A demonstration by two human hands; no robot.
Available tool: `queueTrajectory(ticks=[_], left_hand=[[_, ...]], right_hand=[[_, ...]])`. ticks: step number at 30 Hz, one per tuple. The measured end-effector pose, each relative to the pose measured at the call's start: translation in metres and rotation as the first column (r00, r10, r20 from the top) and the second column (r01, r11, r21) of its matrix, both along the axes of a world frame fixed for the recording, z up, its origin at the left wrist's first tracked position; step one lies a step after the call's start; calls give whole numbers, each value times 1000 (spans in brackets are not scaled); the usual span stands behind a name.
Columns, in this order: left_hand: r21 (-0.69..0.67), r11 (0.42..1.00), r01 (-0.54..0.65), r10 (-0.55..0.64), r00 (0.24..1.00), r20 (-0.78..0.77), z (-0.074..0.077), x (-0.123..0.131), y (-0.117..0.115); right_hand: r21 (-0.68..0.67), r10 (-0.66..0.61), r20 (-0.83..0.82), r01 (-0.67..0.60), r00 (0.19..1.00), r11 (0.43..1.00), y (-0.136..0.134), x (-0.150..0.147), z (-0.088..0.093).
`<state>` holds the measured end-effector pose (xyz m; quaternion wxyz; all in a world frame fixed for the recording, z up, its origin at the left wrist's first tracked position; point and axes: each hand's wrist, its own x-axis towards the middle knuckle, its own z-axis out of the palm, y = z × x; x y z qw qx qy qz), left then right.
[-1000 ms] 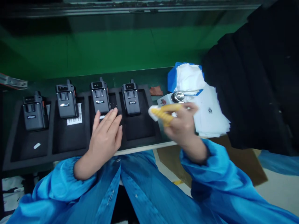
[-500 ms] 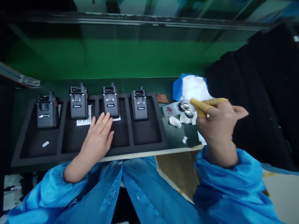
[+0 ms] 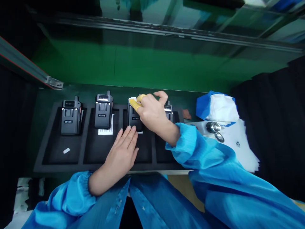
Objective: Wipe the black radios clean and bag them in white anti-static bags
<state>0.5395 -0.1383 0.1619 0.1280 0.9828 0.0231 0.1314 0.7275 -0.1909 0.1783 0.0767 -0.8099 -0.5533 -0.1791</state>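
Observation:
Several dark grey walkie-talkies lie in a black foam tray (image 3: pixel 82 152). My left hand (image 3: pixel 122 149) lies flat, fingers stretched out, with its fingertips at the lower end of the third walkie-talkie (image 3: pixel 135 122) from the left. Over that radio's upper end, my right hand (image 3: pixel 152 111) pinches a small white wipe (image 3: pixel 132 98) against it; yellow covers sit on the thumb and forefinger. The first walkie-talkie (image 3: pixel 71 117) and the second walkie-talkie (image 3: pixel 103 111) are to the left. My right wrist partly hides the fourth walkie-talkie (image 3: pixel 168 112).
To the right stand a blue box (image 3: pixel 203 106) of white wipes (image 3: pixel 224 106) and a bottle with an open round metal top (image 3: pixel 213 127). A brown scrap (image 3: pixel 186 114) lies beside the tray. Black foam (image 3: pixel 271 105) is stacked at far right; a green panel (image 3: pixel 143 66) rises behind.
My right hand has moved left from the metal-topped bottle to the third walkie-talkie's upper end. My left hand stays at its lower end. The view has shifted, and white sheets now show at right.

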Motion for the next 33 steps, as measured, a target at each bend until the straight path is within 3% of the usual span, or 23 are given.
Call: queueTrajectory(ticks=[4, 7, 13, 17, 21, 24, 28, 33], left_hand=[[-19, 1000, -6, 5, 1000, -12, 2, 1, -2], [-25, 1000, 0, 0, 1000, 3, 4, 2, -2], [-34, 999, 3, -3, 1000, -4, 4, 2, -2], [-45, 999, -5, 5, 1000, -7, 3, 1, -2], [-44, 999, 2, -2, 1000, -5, 3, 0, -2], [-46, 999, 6, -6, 1000, -14, 3, 0, -2], [-18, 1000, 5, -5, 1000, -16, 4, 1, -1], [-17, 1000, 20, -20, 1000, -14, 6, 1, -1]], right_hand=[[28, 23, 176, -29, 984, 999, -11, 4, -6], [52, 14, 217, -25, 976, 998, -18, 5, -4], [-19, 77, 36, -76, 996, 997, -3, 2, 0], [-39, -42, 47, 44, 998, 998, -12, 10, -1], [44, -170, 71, 167, 983, 985, -20, 16, 2], [60, -133, 41, 130, 990, 990, -7, 9, 5], [-15, -55, -12, 55, 998, 998, 12, 0, 4], [-27, -127, -50, 126, 991, 992, -3, 5, -1]])
